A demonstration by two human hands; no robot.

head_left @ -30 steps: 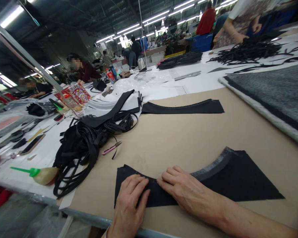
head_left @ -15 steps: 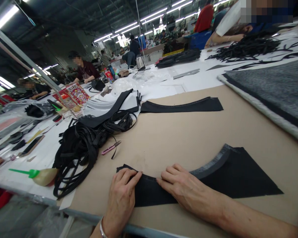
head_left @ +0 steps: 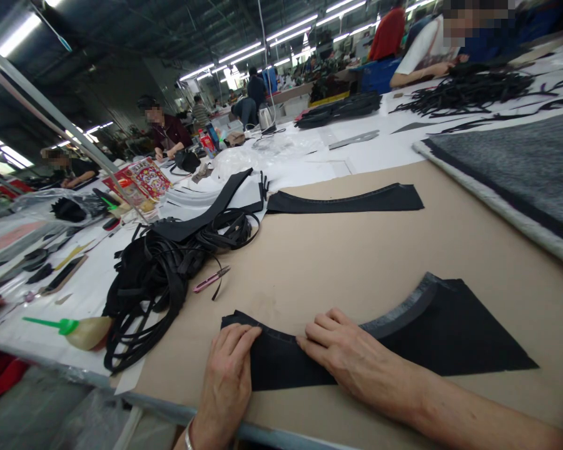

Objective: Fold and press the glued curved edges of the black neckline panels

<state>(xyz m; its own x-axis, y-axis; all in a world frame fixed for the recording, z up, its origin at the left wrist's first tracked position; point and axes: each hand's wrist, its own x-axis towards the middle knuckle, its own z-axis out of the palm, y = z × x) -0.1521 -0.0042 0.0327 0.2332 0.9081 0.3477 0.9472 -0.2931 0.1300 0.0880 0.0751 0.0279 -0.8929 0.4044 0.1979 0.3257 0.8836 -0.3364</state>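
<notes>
A black fabric piece (head_left: 443, 334) with a concave upper edge lies flat on the tan board (head_left: 309, 256) in front of me. Along its right curve runs a grey strip (head_left: 406, 306); the left part of that edge is folded over. My left hand (head_left: 229, 369) pinches the left end of the curve, thumb at the fold. Near the middle of the edge, my right hand (head_left: 347, 353) is closed with bent fingers on the fold, its fingertips partly hidden. Farther back lies a second black curved piece (head_left: 347, 201).
To the left are a heap of black straps (head_left: 145, 281), pink thread snips (head_left: 211, 279) and a glue bottle (head_left: 89, 332) with a green nozzle. A thick grey fabric stack (head_left: 520, 169) sits at right. Co-workers sit at tables beyond.
My left hand has shifted slightly left along the folded edge. My right hand and the fabric piece stay nearly in place. A co-worker at the upper right has moved.
</notes>
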